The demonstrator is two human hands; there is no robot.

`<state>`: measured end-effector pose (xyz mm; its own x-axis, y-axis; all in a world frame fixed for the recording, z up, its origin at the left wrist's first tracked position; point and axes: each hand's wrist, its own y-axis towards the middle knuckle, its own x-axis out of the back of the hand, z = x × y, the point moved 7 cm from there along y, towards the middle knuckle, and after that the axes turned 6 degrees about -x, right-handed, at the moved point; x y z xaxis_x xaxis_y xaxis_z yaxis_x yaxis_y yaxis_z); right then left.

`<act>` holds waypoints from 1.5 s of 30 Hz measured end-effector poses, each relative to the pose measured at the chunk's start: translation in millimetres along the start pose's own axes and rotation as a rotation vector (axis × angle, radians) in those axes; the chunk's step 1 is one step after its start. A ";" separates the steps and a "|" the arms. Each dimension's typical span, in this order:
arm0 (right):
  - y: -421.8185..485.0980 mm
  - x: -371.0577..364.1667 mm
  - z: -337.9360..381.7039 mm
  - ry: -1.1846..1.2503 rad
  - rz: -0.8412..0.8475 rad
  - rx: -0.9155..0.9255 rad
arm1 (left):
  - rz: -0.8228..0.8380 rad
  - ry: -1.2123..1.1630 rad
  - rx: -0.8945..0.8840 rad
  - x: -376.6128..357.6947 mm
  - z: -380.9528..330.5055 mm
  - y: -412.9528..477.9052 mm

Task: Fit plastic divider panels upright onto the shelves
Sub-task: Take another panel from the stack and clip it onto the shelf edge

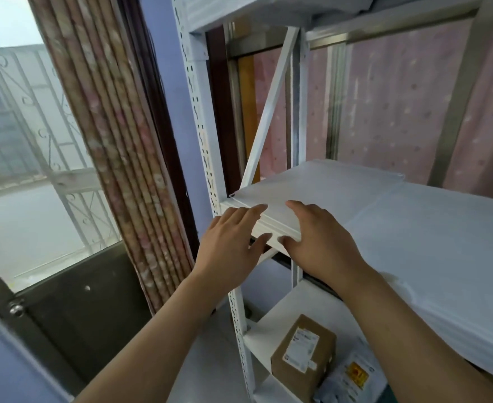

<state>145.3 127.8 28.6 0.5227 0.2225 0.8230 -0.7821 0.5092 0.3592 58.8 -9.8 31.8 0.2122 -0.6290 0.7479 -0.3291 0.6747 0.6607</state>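
A white plastic divider panel [324,187] lies flat on the middle shelf [443,257] of a white metal rack, at its left end. My left hand [230,245] rests at the panel's near left corner, fingers spread over the top and thumb under the shelf's front lip. My right hand [318,239] sits just to its right, fingers on the panel's top, thumb curled under the edge. More white sheets lie stacked along the shelf to the right.
A perforated white upright [201,135] stands left of the shelf, with a diagonal brace [268,112] behind. On the lower shelf are a cardboard box [303,359] and a plastic mail bag [353,376]. A gathered curtain [117,146] and a window are at left.
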 end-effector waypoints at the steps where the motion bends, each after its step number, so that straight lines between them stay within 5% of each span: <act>1: 5.4 -6.2 -3.0 -0.024 0.005 -0.005 | 0.016 -0.006 -0.015 -7.3 6.0 5.2; 7: 24.0 -30.7 -24.6 -0.199 0.074 -0.106 | 0.185 -0.086 -0.314 -59.2 26.9 37.8; 16: -3.5 -7.3 -9.4 -0.328 -0.123 -0.248 | 0.185 -0.361 -0.624 -100.7 50.9 64.7; 25: -39.0 -16.4 18.3 -0.413 -0.305 -0.401 | -0.268 -0.312 -1.035 -64.0 49.3 48.3; 36: -55.5 9.1 -7.3 0.165 -0.678 -0.675 | -0.793 -0.375 -1.156 -20.1 -3.0 108.1; 45: -73.8 52.9 -42.7 0.382 -0.785 -0.723 | -0.682 -0.229 -1.516 8.8 -119.9 138.6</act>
<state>245.2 137.4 26.8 0.9487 -0.1942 0.2496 0.1223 0.9531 0.2767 125.4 124.6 137.6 -0.2423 -0.8909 0.3841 0.9130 -0.0754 0.4009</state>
